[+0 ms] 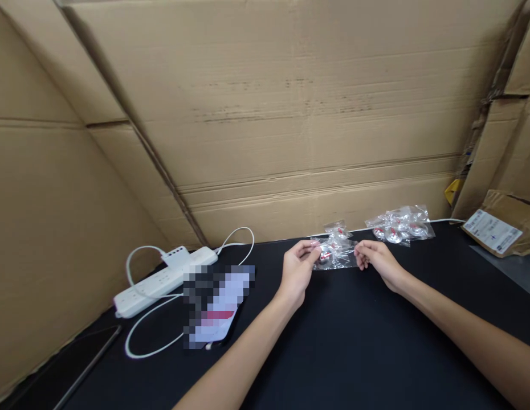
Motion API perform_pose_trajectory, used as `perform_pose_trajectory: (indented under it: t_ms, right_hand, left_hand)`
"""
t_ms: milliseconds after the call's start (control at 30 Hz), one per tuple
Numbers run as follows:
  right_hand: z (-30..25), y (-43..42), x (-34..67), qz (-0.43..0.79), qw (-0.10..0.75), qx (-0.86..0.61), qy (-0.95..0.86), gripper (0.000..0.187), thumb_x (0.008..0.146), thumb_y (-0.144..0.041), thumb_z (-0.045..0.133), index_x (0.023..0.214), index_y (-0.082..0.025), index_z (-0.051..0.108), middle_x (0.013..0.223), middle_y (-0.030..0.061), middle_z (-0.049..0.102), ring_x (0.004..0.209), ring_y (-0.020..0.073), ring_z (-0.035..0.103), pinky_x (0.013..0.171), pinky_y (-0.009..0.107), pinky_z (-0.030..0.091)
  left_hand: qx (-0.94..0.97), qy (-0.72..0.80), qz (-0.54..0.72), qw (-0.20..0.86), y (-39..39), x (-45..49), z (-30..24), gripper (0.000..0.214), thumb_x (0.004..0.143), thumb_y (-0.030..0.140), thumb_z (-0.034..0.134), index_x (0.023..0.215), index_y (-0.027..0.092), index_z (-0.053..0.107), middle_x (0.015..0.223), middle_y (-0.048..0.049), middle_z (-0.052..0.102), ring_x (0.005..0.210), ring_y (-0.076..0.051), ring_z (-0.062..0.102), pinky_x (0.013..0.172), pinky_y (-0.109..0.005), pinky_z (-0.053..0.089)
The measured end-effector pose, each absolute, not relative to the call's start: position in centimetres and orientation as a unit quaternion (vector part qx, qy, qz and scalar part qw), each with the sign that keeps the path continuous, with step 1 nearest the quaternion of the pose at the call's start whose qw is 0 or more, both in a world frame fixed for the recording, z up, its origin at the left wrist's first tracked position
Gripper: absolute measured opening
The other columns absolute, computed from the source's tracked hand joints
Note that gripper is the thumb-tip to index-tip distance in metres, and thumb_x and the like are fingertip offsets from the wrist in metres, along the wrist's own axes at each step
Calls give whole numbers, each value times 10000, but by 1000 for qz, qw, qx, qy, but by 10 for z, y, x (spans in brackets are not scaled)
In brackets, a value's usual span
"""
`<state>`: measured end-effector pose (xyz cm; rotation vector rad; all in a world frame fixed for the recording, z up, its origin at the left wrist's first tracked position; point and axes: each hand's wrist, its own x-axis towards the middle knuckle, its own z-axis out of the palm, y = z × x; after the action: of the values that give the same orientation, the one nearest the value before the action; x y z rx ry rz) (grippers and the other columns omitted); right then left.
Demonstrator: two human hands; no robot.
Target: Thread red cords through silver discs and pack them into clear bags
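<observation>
Between my two hands a small clear plastic bag [342, 262] is stretched out, with a round silvery item marked in red [325, 256] inside near its left end. My left hand [298, 267] pinches the left end, thumb over the round item. On the right end, the curled fingers of my right hand [376, 259] grip the plastic. Just behind lies another clear bag [339, 230] with a similar red-marked item. To the right, near the cardboard wall, rests a heap of several such bags [399, 225]. What exactly the round items are, I cannot make out.
A white power strip [162, 282] with a plugged-in white charger [176, 256] and looping cable [127, 341] lies left. Near it sits a phone-like object [224, 307], partly blurred. Cardboard walls [290, 114] enclose the black table [354, 353]. A labelled brown package [500, 225] stands right.
</observation>
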<state>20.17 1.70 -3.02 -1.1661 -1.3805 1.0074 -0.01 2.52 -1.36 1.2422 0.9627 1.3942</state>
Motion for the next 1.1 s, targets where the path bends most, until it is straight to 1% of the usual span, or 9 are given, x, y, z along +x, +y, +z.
perform_pose_trajectory:
  t_ms: [133, 267, 333, 433, 500, 633, 867, 967, 1100]
  right_hand:
    - [-27, 13, 204, 368, 564, -501, -544, 185, 823, -356, 525, 730, -196, 522, 609, -24, 525, 492, 108, 471, 470, 229, 339]
    - [-18, -1, 195, 275, 589, -469, -597, 202, 859, -371, 567, 786, -183, 575, 689, -3, 536, 573, 113, 497, 513, 235, 371]
    - [-15, -8, 187, 313, 568, -450, -614, 202, 865, -378, 577, 888, -180, 605, 748, 9, 567, 549, 107, 512, 489, 236, 384]
    - [-13, -13, 177, 432, 563, -457, -536, 331, 795, -386, 667, 1047, -188, 588, 919, 48, 600, 536, 119, 570, 429, 241, 410]
    - [-13, -15, 174, 518, 562, -456, -456, 367, 750, -351, 719, 1049, -177, 598, 974, 77, 610, 590, 143, 612, 452, 254, 447]
    - [-11, -17, 176, 648, 532, -391, -379, 262, 757, -290, 726, 966, -154, 650, 956, 84, 640, 623, 125, 595, 539, 257, 461]
    - [-12, -22, 169, 664, 522, -362, -395, 170, 723, -272, 760, 787, -142, 672, 717, 2, 546, 563, 91, 460, 512, 237, 381]
    - [-12, -25, 167, 649, 537, -371, -391, 145, 707, -247, 757, 752, -142, 668, 768, 25, 575, 628, 114, 502, 545, 244, 406]
    - [-13, -26, 168, 684, 526, -335, -378, 171, 739, -272, 738, 824, -145, 661, 891, 59, 621, 688, 143, 590, 620, 275, 464]
  left_hand:
    - [500, 411, 592, 480, 26, -1, -14, 253, 683, 294, 767, 860, 139, 673, 849, -57, 666, 718, -151, 606, 592, -235, 477]
    - [504, 422, 595, 463, 28, -2, -16, 251, 679, 298, 767, 850, 142, 670, 809, -42, 652, 732, -155, 605, 614, -239, 478]
    - [508, 420, 595, 460, 28, -1, -15, 243, 682, 299, 763, 847, 146, 671, 806, -40, 658, 728, -156, 611, 624, -245, 479]
    - [516, 410, 605, 446, 27, 0, -13, 220, 686, 286, 759, 836, 152, 670, 822, -41, 670, 746, -159, 624, 665, -256, 488]
    - [523, 402, 615, 432, 25, 1, -10, 205, 691, 272, 756, 832, 155, 665, 844, -44, 673, 786, -164, 633, 717, -265, 497]
    - [545, 388, 615, 417, 22, 2, -7, 211, 713, 271, 749, 861, 159, 650, 869, -47, 674, 809, -167, 637, 746, -271, 501]
    - [576, 373, 611, 394, 13, 6, 2, 174, 734, 273, 737, 838, 172, 641, 853, -35, 670, 823, -171, 633, 763, -267, 495]
    - [599, 371, 606, 370, 9, 7, 5, 144, 761, 292, 709, 821, 177, 646, 831, -36, 671, 781, -174, 628, 732, -267, 494]
    - [616, 387, 601, 331, 5, 7, 8, 134, 793, 314, 678, 802, 183, 651, 800, -36, 668, 742, -174, 617, 696, -260, 485]
